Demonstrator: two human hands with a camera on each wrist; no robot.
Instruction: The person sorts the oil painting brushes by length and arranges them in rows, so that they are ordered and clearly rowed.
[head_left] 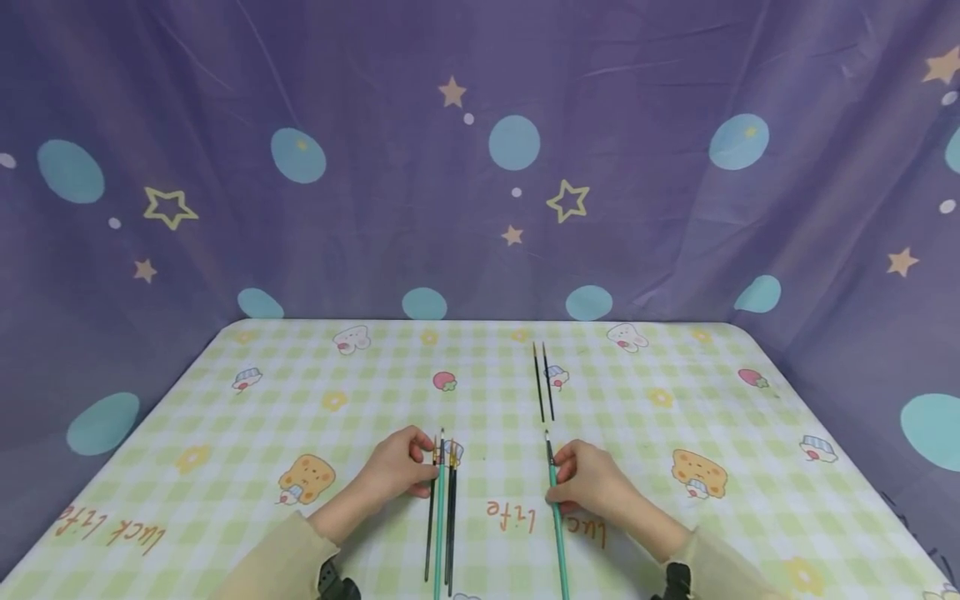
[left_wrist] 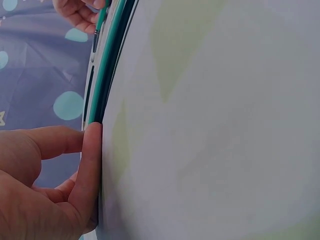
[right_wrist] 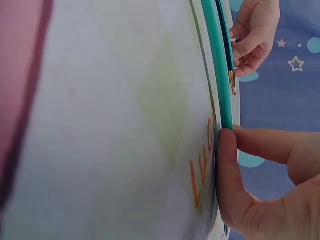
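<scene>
My left hand (head_left: 401,465) pinches a green-handled paintbrush (head_left: 439,533) near its bristle end, thumb and forefinger at its left side. Close by it lie a thin dark paintbrush (head_left: 429,533) on the left and two black paintbrushes (head_left: 452,525) side by side on the right. Across a gap, my right hand (head_left: 588,479) pinches a second green-handled paintbrush (head_left: 559,533), its tip pointing away from me. In the right wrist view, the thumb and forefinger meet at this green handle (right_wrist: 220,75). Part of each handle is hidden behind the fingers.
Two thin black paintbrushes (head_left: 543,383) lie nearly parallel beyond my right hand, bristles toward the back. A green-and-white checked cloth (head_left: 360,550) with printed cartoons covers the table. Behind its far edge hangs a purple curtain (head_left: 375,225) with stars and dots.
</scene>
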